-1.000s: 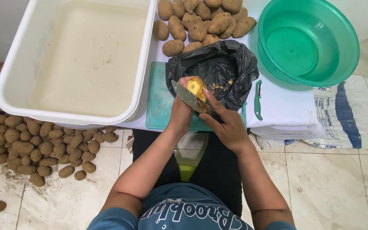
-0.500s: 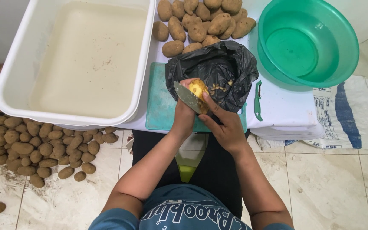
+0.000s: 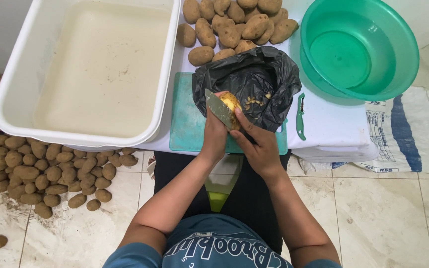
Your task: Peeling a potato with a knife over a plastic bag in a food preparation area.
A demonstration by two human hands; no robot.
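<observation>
The person sits at the white table [image 3: 323, 129] with both hands close together over the open black bag [image 3: 254, 79]. The left hand [image 3: 214, 136] is wrapped around a half-peeled potato [image 3: 230, 101], yellow flesh showing, held just above the bag's mouth. The right hand [image 3: 259, 149] grips a knife [image 3: 218, 107], its blade laid against the potato's left side. Under the bag lies a teal cutting board [image 3: 187, 124]. A green peeler [image 3: 301, 116] rests just right of the bag, untouched, and unpeeled potatoes [image 3: 234, 25] are heaped behind it.
</observation>
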